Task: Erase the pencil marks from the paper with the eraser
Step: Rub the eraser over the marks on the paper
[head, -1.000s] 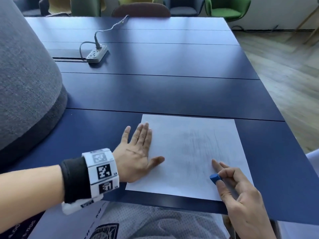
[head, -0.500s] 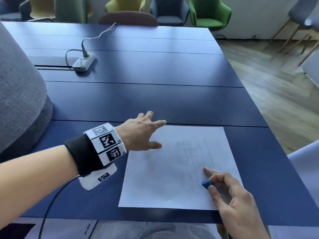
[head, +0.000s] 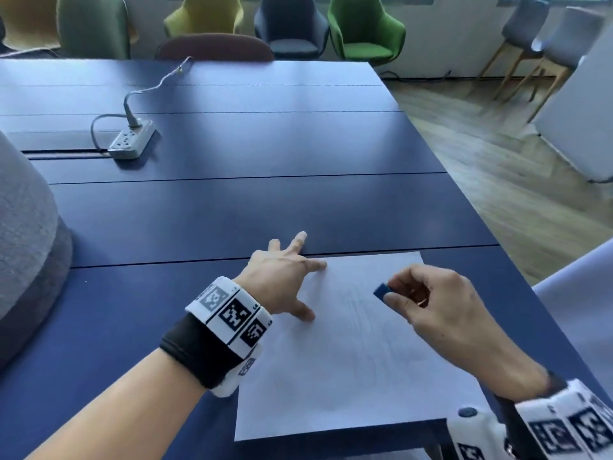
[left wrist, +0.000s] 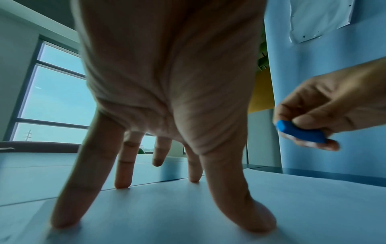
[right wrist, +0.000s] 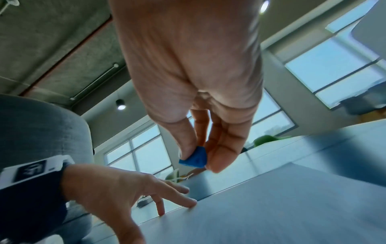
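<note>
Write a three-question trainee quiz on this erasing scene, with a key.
1. True or false: the eraser is pressed on the paper.
2. Which hand pins the paper with spread fingertips?
3. The socket strip lies: A) on the paper B) far left on the table C) on the floor.

Key: 1. False; the right hand holds it lifted in a pinch grip. 2. The left hand. 3. B.

Bright daylight from the windows (left wrist: 52,92) glares off the table (head: 232,134); wide-angle edges bend, wrist views blur.
</note>
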`<state>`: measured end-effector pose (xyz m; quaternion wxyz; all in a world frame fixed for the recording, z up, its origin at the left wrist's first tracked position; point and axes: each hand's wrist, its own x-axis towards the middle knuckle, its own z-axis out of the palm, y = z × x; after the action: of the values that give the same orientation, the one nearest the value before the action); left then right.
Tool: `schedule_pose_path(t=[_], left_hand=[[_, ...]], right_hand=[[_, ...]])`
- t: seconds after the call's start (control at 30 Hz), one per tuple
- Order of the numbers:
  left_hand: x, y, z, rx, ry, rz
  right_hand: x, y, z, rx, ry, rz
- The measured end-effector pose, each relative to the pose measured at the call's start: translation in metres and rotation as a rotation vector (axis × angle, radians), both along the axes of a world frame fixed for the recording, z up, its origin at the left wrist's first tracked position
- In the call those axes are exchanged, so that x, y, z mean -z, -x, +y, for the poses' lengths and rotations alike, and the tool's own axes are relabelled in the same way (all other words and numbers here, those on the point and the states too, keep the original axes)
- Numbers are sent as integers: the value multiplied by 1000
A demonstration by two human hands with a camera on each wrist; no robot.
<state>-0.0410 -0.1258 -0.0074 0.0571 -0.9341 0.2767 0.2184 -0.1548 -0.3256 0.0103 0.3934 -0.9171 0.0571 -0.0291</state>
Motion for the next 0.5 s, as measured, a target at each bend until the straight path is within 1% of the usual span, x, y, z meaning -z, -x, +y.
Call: schedule_pose_path(t=[0.1,0.17,0.27,0.4,0.5], left_hand=[[2,1,2,-3,14,-15],[2,1,2,3,11,-27],[4,0,3,-19,35,20],[10,-2,9,-139,117,189],[13,-4,13,-174,156,242]], right_hand=[[-5,-40,1,-100,58,51],[0,-63,5,-191,142,87],[12,-89,14,-297,179,130],[21,-107,20,-338,230,142],[24,-108,18,-306,190,145]])
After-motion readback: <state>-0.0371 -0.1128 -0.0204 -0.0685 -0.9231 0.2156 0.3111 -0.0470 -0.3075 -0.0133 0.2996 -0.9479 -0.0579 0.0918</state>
